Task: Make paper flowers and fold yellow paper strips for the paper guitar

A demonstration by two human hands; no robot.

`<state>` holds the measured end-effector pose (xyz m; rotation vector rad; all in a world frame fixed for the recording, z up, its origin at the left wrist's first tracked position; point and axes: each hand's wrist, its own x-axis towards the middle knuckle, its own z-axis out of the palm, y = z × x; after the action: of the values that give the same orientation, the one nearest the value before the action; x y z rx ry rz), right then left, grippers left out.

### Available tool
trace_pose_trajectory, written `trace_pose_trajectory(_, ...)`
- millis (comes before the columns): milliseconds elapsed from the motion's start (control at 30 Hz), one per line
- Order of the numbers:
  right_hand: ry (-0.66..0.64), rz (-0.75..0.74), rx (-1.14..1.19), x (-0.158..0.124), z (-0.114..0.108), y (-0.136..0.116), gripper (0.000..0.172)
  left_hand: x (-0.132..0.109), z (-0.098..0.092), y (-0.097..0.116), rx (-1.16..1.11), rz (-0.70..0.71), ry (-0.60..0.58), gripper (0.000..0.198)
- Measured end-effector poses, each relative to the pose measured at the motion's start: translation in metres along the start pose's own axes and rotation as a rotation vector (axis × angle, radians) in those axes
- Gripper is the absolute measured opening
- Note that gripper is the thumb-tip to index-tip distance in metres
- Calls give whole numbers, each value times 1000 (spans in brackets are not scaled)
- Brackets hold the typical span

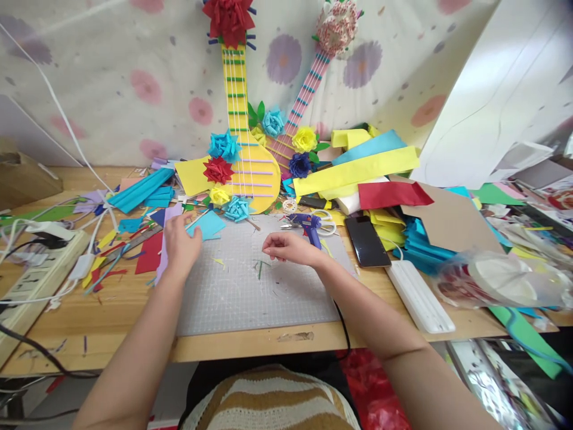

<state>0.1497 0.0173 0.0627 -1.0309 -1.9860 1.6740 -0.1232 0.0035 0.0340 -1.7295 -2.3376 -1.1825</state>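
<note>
My left hand (pixel 180 243) hangs with thumb and fingers apart at the left edge of the grey cutting mat (pixel 224 304). Just beside its fingertips lies a piece of light blue paper (pixel 208 226), and a lilac paper strip (pixel 163 251) runs partly behind the hand; contact is unclear. Over the middle of the mat, my right hand (pixel 290 247) has its fingers curled together in a pinch; anything between them is too small to make out. Behind that wrist rests a blue glue gun (pixel 308 223). Small green and yellow scraps (pixel 261 267) lie on the mat.
A yellow paper guitar (pixel 259 173) and a pink one (pixel 299 110) lean at the back. Coloured paper strips (pixel 358 170) pile up behind. A phone (pixel 367 240) and white power bank (pixel 421 295) lie right; a power strip (pixel 38 269) and cables sit left.
</note>
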Motion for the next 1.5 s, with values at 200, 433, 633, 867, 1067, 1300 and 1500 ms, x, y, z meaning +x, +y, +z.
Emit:
trace_pose_trajectory(200, -53, 34, 1, -44, -40, -8, 25, -26, 33, 62, -239, 205, -180, 28)
trace_pose_trajectory(433, 325, 89, -37, -80, -78, 10, 31, -51, 62, 96, -367, 283, -355, 26)
trace_pose_trajectory(633, 771, 168, -203, -87, -97, 35, 29, -57, 72, 107, -394, 299, -413, 25)
trace_pose_trajectory(867, 1033, 366, -574, -90, -125, 52, 18, -56, 71, 115, -324, 235, -427, 5)
trace_pose_trajectory(1067, 976, 387, -818, -61, -138, 48, 22, -51, 75, 116, -312, 143, -428, 15)
trace_pose_trajectory(1300, 884, 300, -1174, -9, -157, 61, 31, -44, 69, 112, -265, 84, -430, 38)
trace_pose_trajectory(1500, 759, 17, -1440, 27, -168, 75, 40, -42, 65, 102, -264, 74, -433, 46)
